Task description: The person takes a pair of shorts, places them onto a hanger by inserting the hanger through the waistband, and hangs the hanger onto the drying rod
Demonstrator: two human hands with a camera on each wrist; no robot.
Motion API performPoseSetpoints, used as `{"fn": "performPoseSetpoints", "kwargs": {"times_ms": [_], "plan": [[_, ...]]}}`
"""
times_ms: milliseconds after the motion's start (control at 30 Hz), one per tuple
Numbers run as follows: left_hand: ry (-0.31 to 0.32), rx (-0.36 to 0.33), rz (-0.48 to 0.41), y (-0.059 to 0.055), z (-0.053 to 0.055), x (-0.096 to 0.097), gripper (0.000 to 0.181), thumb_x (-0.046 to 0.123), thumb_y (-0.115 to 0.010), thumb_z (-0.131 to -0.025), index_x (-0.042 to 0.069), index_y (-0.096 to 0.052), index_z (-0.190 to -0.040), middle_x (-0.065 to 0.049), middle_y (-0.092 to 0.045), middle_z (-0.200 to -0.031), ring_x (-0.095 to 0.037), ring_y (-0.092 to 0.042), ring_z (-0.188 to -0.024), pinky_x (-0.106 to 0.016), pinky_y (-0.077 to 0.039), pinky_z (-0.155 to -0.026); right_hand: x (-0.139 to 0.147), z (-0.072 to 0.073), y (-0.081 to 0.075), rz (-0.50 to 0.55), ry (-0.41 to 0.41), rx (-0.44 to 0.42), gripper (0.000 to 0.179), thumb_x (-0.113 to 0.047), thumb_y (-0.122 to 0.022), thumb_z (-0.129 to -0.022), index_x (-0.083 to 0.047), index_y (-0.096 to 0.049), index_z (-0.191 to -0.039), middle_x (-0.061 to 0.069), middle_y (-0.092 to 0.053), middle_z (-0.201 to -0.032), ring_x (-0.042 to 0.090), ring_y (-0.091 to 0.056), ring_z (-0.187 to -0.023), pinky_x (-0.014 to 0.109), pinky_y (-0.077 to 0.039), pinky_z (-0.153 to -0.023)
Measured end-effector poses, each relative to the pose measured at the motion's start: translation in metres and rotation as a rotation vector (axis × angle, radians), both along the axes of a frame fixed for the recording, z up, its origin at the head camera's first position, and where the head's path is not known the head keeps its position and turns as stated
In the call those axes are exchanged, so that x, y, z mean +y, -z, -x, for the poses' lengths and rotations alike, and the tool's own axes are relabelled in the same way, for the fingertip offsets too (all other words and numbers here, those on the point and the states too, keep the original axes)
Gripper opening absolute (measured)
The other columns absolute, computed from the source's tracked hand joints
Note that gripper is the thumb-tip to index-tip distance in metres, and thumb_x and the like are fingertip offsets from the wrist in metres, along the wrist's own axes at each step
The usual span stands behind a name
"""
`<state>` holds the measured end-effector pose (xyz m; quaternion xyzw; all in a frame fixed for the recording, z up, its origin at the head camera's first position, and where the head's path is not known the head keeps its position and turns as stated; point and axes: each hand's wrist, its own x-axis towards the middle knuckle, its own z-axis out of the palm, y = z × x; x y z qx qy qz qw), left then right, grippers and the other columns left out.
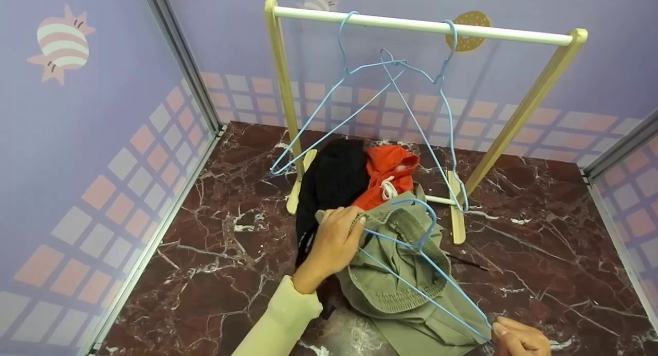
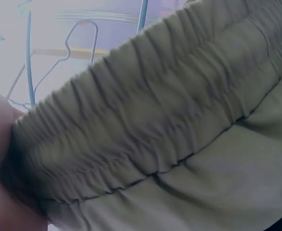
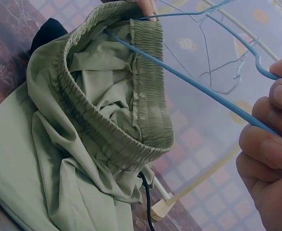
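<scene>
In the head view, the left hand [image 1: 336, 237] grips the gathered waistband of the green pants [image 1: 390, 294], its fingers over the edge. The right hand [image 1: 519, 338], at the near right, pinches the right end of a blue hanger [image 1: 417, 247]. That hanger slants across the open waist of the pants, its hook toward the far side, its left end running to the waistband beside the left hand. The pants lie in the near middle of the scene, on the marbled floor [image 1: 190, 304]. Just beyond them are a black garment [image 1: 334, 176] on the left and an orange garment [image 1: 383, 168] with a white drawstring on the right, the two touching. Farther off stands a rack [image 1: 421, 24] with a white bar, two more hangers [image 1: 345, 70] hooked over it.

In the left wrist view, the ribbed waistband fills most of the picture; the left hand shows blurred at the left edge, against the cloth, with hangers pale behind.

In the right wrist view, the right hand's fingers and thumb close round the hanger's end. The waist gapes toward the hanger, whose lower bar reaches into the opening; a dark cord [image 3: 147, 202] hangs beside the pants.
</scene>
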<state>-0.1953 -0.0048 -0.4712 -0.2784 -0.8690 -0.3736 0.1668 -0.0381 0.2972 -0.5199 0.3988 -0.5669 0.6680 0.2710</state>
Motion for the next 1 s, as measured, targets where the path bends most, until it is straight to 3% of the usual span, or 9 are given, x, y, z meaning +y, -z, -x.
{"fn": "performPoseSetpoints", "kwargs": {"times_ms": [167, 300, 533, 1000], "plan": [[0.076, -0.051, -0.027, -0.001, -0.004, 0.005, 0.021, 0.022, -0.045, -0.102, 0.013, -0.063, -0.098, 0.0, -0.063, -0.085, -0.016, -0.063, -0.087, -0.037, -0.048, -0.085, -0.004, 0.001, 0.003, -0.004, 0.02, -0.05, 0.045, 0.038, -0.026, -0.065, -0.001, -0.038, -0.048, 0.006, -0.035, -0.05, 0.009, -0.033, -0.043, 0.015, -0.025, -0.039], [0.09, -0.062, -0.03, -0.001, -0.006, 0.007, 0.021, 0.022, -0.045, -0.102, 0.014, -0.063, -0.098, 0.001, -0.065, -0.088, -0.014, -0.064, -0.089, -0.036, -0.048, -0.086, -0.004, 0.0, 0.005, -0.006, 0.026, -0.084, 0.046, 0.039, -0.025, -0.065, -0.001, -0.037, -0.048, 0.006, -0.035, -0.051, 0.009, -0.034, -0.043, 0.014, -0.025, -0.039], [0.11, -0.05, -0.049, -0.003, -0.009, 0.009, 0.021, 0.023, -0.045, -0.102, 0.016, -0.062, -0.093, 0.003, -0.054, -0.073, -0.01, -0.05, -0.068, -0.032, -0.04, -0.074, -0.003, -0.001, 0.006, -0.013, 0.031, -0.098, 0.047, 0.039, -0.024, -0.065, -0.002, -0.038, -0.048, 0.007, -0.036, -0.051, 0.009, -0.035, -0.043, 0.014, -0.026, -0.039], [0.124, 0.025, -0.059, -0.009, -0.018, 0.019, 0.023, 0.025, -0.046, -0.102, 0.016, -0.066, -0.097, 0.004, -0.066, -0.086, -0.012, -0.059, -0.078, -0.028, -0.04, -0.072, -0.004, -0.005, 0.008, -0.027, 0.133, -0.202, 0.051, 0.04, -0.022, -0.065, -0.004, -0.04, -0.046, 0.004, -0.037, -0.049, 0.006, -0.035, -0.042, 0.014, -0.026, -0.039]]}}
